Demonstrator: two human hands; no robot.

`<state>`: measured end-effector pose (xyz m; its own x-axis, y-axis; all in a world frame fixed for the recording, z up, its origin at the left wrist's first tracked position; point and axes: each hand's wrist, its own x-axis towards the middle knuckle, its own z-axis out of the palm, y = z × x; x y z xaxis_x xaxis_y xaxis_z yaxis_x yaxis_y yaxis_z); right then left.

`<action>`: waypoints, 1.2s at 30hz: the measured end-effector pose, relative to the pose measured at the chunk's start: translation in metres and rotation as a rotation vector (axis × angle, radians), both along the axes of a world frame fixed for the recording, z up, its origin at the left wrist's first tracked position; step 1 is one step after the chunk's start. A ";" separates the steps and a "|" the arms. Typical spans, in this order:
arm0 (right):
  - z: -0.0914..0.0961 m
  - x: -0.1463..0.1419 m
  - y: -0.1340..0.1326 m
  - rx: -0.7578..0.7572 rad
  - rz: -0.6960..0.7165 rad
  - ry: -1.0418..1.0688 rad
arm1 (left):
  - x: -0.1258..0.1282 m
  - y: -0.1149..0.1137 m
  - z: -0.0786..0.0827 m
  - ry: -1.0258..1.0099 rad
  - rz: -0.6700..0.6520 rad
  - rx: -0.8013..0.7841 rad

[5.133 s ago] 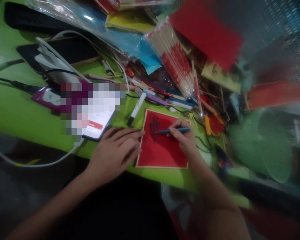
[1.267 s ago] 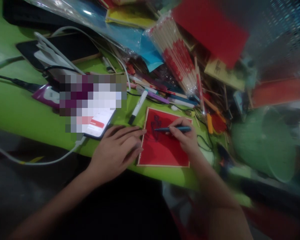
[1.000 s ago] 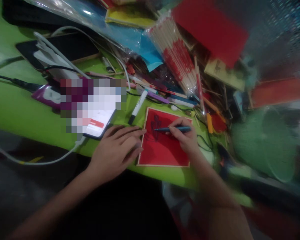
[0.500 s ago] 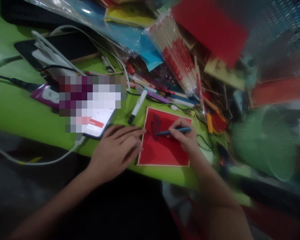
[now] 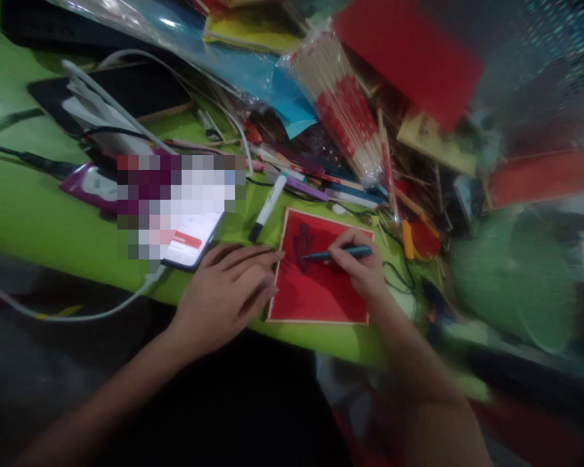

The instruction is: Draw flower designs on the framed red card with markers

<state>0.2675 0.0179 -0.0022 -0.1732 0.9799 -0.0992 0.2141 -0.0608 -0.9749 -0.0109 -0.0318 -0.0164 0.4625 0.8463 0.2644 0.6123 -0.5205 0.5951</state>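
Note:
A red square card [image 5: 316, 295] with a pale edge lies near the front of the green table [image 5: 39, 220]. My right hand [image 5: 363, 269] is closed on a dark blue pen [image 5: 335, 253] whose tip rests on a dark drawing [image 5: 302, 243] in the card's upper left part. My left hand [image 5: 226, 292] lies flat with fingers stretched out, fingertips touching the card's left edge. A phone [image 5: 192, 243] with a lit screen sits just beyond that hand.
A black-capped white marker [image 5: 268, 206] lies beyond the card. Behind it is a heap of pens, sticks, a wrapped bundle of red-and-white sticks [image 5: 343, 110], coloured paper and red sheets [image 5: 409, 52]. Cables [image 5: 78, 318] run at left. A green round container [image 5: 513, 279] stands at right.
The pen tip has shifted slightly over the drawing, and the dark marks have grown denser. My left hand has stayed in place on the card's edge.

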 end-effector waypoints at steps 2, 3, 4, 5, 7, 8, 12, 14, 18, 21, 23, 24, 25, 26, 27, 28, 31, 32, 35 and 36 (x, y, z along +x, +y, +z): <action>0.000 0.000 0.000 0.005 -0.001 0.009 | 0.000 0.000 0.000 0.007 -0.001 0.013; 0.000 0.000 0.000 0.003 0.005 0.013 | 0.000 0.000 0.000 0.011 -0.003 0.017; 0.000 0.000 -0.001 0.000 0.012 0.019 | 0.000 0.000 0.000 0.013 -0.005 0.021; 0.000 -0.001 -0.001 -0.002 0.016 0.026 | 0.000 0.000 -0.001 0.014 -0.006 0.023; 0.001 -0.001 -0.001 -0.004 0.015 0.035 | -0.001 -0.001 -0.001 0.015 -0.007 0.024; 0.002 -0.002 -0.001 -0.001 0.009 0.037 | -0.001 -0.001 -0.001 0.014 -0.005 0.022; 0.003 -0.004 0.000 0.008 -0.002 0.015 | 0.000 -0.001 -0.001 0.006 0.000 0.002; 0.003 -0.003 0.000 0.003 0.005 0.004 | 0.000 -0.001 0.000 0.001 0.004 -0.003; 0.002 -0.002 0.000 -0.005 0.007 -0.001 | 0.000 0.000 0.000 0.009 -0.002 0.017; 0.003 -0.004 0.000 0.010 -0.004 0.004 | 0.000 0.000 0.000 0.012 -0.002 0.033; 0.004 -0.004 0.001 0.017 0.002 0.011 | 0.000 0.001 0.001 0.013 -0.001 0.037; 0.004 -0.004 0.001 0.016 0.007 0.015 | 0.000 0.001 0.001 0.013 -0.003 0.036; 0.004 -0.004 0.001 0.013 0.012 0.018 | 0.000 0.001 0.001 0.013 -0.005 0.035; 0.004 -0.003 0.001 0.008 0.015 0.020 | 0.000 0.000 0.001 0.013 -0.005 0.032; 0.003 -0.003 0.000 0.002 0.017 0.019 | 0.000 0.000 0.001 0.013 -0.005 0.031; 0.002 -0.002 0.000 -0.004 0.019 0.019 | 0.000 0.000 0.001 0.013 -0.004 0.031; 0.000 0.001 -0.001 -0.014 0.025 0.020 | 0.000 -0.001 0.000 0.013 0.000 0.030; 0.000 0.002 -0.001 -0.015 0.026 0.022 | 0.000 -0.001 0.000 0.014 0.000 0.029; 0.000 0.002 -0.001 -0.019 0.029 0.021 | 0.000 0.000 0.000 0.014 -0.002 0.028; 0.000 0.002 -0.001 -0.016 0.026 0.019 | 0.000 0.000 0.000 0.013 -0.001 0.028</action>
<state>0.2693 0.0167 -0.0024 -0.2006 0.9733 -0.1114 0.1969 -0.0713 -0.9778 -0.0112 -0.0319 -0.0165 0.4673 0.8379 0.2820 0.6192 -0.5378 0.5721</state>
